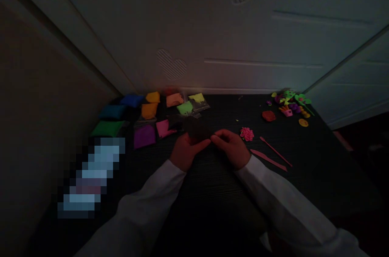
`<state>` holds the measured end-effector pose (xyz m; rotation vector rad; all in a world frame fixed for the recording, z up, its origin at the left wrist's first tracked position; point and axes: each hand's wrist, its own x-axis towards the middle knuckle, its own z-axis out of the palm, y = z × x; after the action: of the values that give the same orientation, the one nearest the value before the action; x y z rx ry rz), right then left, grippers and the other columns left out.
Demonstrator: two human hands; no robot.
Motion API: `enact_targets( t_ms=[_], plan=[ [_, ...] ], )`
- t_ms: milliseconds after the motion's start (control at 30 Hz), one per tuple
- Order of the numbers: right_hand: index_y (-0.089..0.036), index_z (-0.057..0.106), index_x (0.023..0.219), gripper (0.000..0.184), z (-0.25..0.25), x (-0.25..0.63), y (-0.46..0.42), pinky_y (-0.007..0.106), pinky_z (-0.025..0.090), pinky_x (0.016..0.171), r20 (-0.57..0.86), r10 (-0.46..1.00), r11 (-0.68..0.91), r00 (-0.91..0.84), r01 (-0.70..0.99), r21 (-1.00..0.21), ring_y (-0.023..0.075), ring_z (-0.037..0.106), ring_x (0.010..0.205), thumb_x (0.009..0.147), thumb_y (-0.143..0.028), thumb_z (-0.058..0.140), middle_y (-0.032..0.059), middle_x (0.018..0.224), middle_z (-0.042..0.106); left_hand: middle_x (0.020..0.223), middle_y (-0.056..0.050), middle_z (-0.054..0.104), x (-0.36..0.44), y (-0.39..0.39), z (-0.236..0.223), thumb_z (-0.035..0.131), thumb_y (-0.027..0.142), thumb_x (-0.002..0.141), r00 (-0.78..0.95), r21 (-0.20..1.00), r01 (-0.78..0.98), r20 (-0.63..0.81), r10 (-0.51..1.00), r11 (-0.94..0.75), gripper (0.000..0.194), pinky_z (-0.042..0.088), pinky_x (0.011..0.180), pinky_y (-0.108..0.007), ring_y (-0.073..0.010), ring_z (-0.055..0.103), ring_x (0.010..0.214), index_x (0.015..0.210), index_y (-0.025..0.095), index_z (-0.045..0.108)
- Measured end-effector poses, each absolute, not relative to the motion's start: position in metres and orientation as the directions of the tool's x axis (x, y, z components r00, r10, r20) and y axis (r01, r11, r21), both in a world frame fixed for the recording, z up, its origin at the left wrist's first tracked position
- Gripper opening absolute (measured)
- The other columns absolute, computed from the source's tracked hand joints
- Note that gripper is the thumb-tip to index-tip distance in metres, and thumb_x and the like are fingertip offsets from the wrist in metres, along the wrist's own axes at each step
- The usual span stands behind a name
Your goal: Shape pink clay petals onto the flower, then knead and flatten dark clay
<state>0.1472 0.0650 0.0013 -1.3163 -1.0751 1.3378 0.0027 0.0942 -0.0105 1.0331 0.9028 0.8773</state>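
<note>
1. Keep the dark piece [197,127] low over the desk [209,192], between the hands and just in front of them; it is too dim to tell whether it is a packet or a lump
2. Let the left hand [183,152] do the steadying: its fingers seem to be behind the piece, its thumb along the near side, a grip that should carry the weight without squeezing
3. Use the right hand [233,148] for fine work; its thumb and fingertips are drawn close together at the piece's right edge, though I cannot tell whether they pinch it
4. Work in small, light movements, since the tips of both hands nearly meet and a hard pull could tear or bend something soft
5. Mind the right elbow and wrist: the pink flower [246,134] and pink knife [269,159] lie just beside that hand, with the thin pink stick [276,151] beyond the knife
6. Keep the left knuckles off the pink packet [163,128] and purple packet [144,136]
7. More light would help judge the edge
</note>
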Motion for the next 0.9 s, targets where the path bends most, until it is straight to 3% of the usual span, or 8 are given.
enact_targets(
  t_ms=[200, 400, 700, 900],
  plan=[
    [-0.017, 0.055, 0.066, 0.029, -0.0034, 0.1482, 0.0655, 0.021, 0.029, 0.049, -0.161, 0.987, -0.16, 0.021, -0.034, -0.987, 0.0069, 0.039, 0.05, 0.075, -0.043, 0.048, -0.0043, 0.055, 0.046, 0.08, -0.002, 0.067, 0.0025, 0.0954, -0.0105, 0.068, 0.022, 0.061, 0.357, 0.957, -0.146, -0.184, 0.916, 0.249, 0.025, 0.047, 0.071, -0.029, -0.016, 0.061, 0.072, 0.082, 0.014, 0.058],
    [-0.017, 0.052, 0.07, 0.021, -0.0056, 0.1485, 0.0683, 0.019, 0.031, 0.05, -0.179, 0.984, -0.179, -0.014, -0.076, -0.981, 0.0057, 0.042, 0.052, 0.063, -0.033, 0.064, -0.0058, 0.06, 0.048, 0.078, -0.001, 0.067, 0.0016, 0.0963, -0.0105, 0.068, 0.023, 0.061, 0.339, 0.96, -0.147, -0.178, 0.924, 0.239, 0.023, 0.047, 0.07, -0.028, -0.0157, 0.061, 0.071, 0.08, 0.015, 0.059],
    [-0.017, 0.055, 0.069, 0.025, -0.0043, 0.1503, 0.0676, 0.02, 0.031, 0.05, -0.18, 0.984, -0.18, 0.007, -0.032, -0.983, 0.0066, 0.041, 0.05, 0.074, -0.041, 0.051, -0.0044, 0.055, 0.05, 0.08, 0.0, 0.067, 0.002, 0.0967, -0.0134, 0.067, 0.021, 0.062, 0.353, 0.958, -0.165, -0.167, 0.921, 0.236, 0.022, 0.047, 0.071, -0.028, -0.0146, 0.06, 0.073, 0.081, 0.015, 0.058],
    [-0.017, 0.055, 0.072, 0.022, -0.0036, 0.1484, 0.0659, 0.02, 0.03, 0.05, -0.179, 0.984, -0.179, 0.007, -0.054, -0.982, 0.0062, 0.041, 0.052, 0.066, -0.037, 0.062, -0.0057, 0.058, 0.048, 0.08, 0.0, 0.066, 0.0024, 0.0959, -0.0124, 0.068, 0.022, 0.061, 0.388, 0.957, -0.147, -0.178, 0.904, 0.251, 0.023, 0.046, 0.071, -0.028, -0.0147, 0.06, 0.073, 0.082, 0.015, 0.058]
  ],
)
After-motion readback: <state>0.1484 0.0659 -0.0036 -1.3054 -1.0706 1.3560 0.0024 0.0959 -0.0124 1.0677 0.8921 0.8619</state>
